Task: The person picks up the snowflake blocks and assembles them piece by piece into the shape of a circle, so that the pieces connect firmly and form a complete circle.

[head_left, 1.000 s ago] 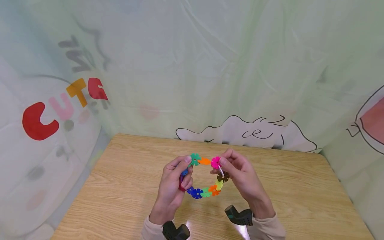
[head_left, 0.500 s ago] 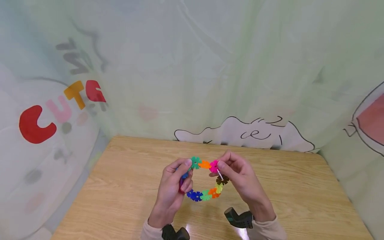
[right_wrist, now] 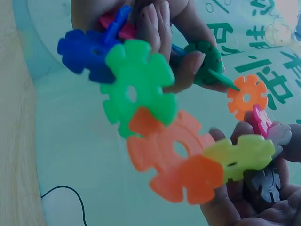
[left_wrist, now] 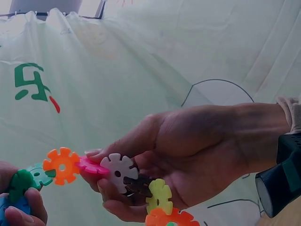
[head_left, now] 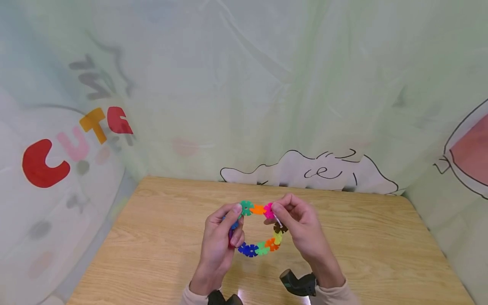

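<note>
A loop of slotted, flower-shaped plastic discs hangs above the table between both hands. My left hand [head_left: 218,241] grips the loop's left side, thumb by the green disc [head_left: 247,208]; blue and purple pieces are partly hidden in its fingers. My right hand [head_left: 306,231] pinches the pink disc [head_left: 268,210] and the white disc [left_wrist: 120,168], which are joined. The pink edge meets the orange disc [left_wrist: 62,166]; how deep it sits is hard to tell. Below run the dark brown [head_left: 280,228], yellow [head_left: 278,237], second orange [right_wrist: 176,179], light green [right_wrist: 150,80] and dark blue [head_left: 251,250] discs.
A wooden table [head_left: 160,237] lies beneath the hands. Printed cloth [head_left: 244,93] closes off the back and both sides. Black wrist cameras [head_left: 299,284] are strapped at the cuffs.
The pink disc has moved left against the orange disc, closing a small gap. The right hand shifts slightly left with it. The left hand keeps its grip. The head view tilts a little.
</note>
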